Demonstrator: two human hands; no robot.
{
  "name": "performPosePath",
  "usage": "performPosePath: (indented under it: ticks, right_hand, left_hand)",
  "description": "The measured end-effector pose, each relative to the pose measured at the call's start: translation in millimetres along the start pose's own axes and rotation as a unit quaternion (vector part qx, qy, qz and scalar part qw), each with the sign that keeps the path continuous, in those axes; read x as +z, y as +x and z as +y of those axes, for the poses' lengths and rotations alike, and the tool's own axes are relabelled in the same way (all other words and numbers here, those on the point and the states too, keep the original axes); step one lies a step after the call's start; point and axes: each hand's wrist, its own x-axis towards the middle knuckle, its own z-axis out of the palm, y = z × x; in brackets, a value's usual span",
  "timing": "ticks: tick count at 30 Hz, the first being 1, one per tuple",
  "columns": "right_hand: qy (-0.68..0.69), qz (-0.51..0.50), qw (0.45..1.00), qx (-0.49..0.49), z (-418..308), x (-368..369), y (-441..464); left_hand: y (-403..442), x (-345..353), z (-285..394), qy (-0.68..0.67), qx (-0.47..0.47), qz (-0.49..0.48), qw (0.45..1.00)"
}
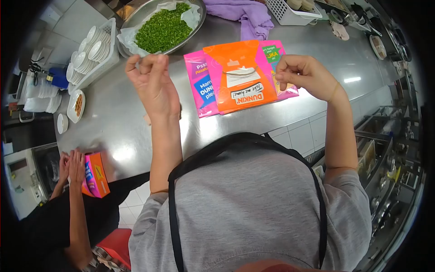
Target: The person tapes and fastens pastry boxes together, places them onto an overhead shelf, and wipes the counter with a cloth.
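Note:
A flat, unassembled orange and pink Dunkin' box [247, 97] lies on the steel table in front of me, printing upside down to me in places, with a curved slit in its orange panel. My left hand [156, 88] is raised to the left of the box, apart from it, its fingers curled toward the thumb. Over the right pink panel hovers my right hand [306, 75], fingers bent in against the thumb. I see nothing held in either hand; whether the right fingertips touch the panel is unclear.
Chopped greens [164, 29] fill a lined metal bowl [198, 28] at the back. A white basket [108, 50] of small dishes, a plate of brown food [77, 106] and a purple cloth [240, 13] surround the workspace. At lower left, another person's hands [74, 165] handle a folded box [96, 174].

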Motion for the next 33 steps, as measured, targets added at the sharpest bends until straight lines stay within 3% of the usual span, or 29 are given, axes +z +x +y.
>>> performPosePath:
  ticks: [3, 6, 8, 9, 11, 13, 15, 19, 23, 25, 28, 30, 33]
  right_hand:
    - [-0.030, 0.013, 0.999, -0.001, 17.8, -14.9, -14.6]
    - [-0.026, 0.026, 0.999, -0.006, 41.5, -24.6, -21.9]
    - [-0.168, 0.047, 0.985, -0.012, 61.3, -30.7, -19.7]
    - [-0.167, 0.044, 0.985, -0.015, 70.6, -33.5, -17.5]
    - [-0.064, -0.021, 0.994, 0.085, 90.3, -36.4, -11.5]
    - [-0.029, -0.012, 0.997, 0.076, 113.8, -33.7, -4.4]
    - [0.007, -0.002, 0.998, 0.068, 131.2, -28.0, 4.8]
    - [-0.032, 0.025, 0.998, 0.057, 139.1, -22.4, 16.2]
    - [-0.134, 0.071, 0.985, 0.082, 142.1, -13.5, 23.4]
    - [-0.188, 0.106, 0.972, 0.093, 135.8, -6.6, 22.6]
    - [-0.255, 0.148, 0.949, 0.115, 129.1, -4.2, 16.5]
    - [-0.266, 0.152, 0.943, 0.128, 130.3, -4.2, 14.9]
    - [-0.267, 0.186, 0.943, 0.068, 152.5, -8.6, 9.6]
  left_hand:
    - [-23.0, 8.4, -13.2, 0.021, 0.011, 0.030, 0.999]
    - [-54.3, 2.3, -26.1, 0.128, -0.020, 0.045, 0.991]
    - [-75.7, 3.4, -37.5, 0.176, -0.036, 0.059, 0.982]
    - [-82.8, 2.4, -42.9, 0.179, -0.033, 0.061, 0.981]
    - [-95.3, 0.2, -50.8, 0.278, -0.039, 0.077, 0.957]
    - [-99.9, -1.4, -57.2, 0.302, -0.034, 0.091, 0.948]
    - [-102.4, -7.5, -62.9, 0.404, 0.006, 0.063, 0.913]
    - [-99.5, -18.3, -69.0, 0.458, 0.047, 0.049, 0.886]
    - [-102.4, -22.9, -71.1, 0.498, 0.004, 0.063, 0.865]
    - [-105.0, -21.5, -70.4, 0.620, 0.012, 0.031, 0.784]
    - [-101.8, -23.7, -71.1, 0.664, 0.008, -0.027, 0.747]
    - [-98.1, -28.2, -66.2, 0.670, 0.036, -0.022, 0.741]
    - [-95.8, -36.7, -60.4, 0.675, 0.074, -0.050, 0.733]
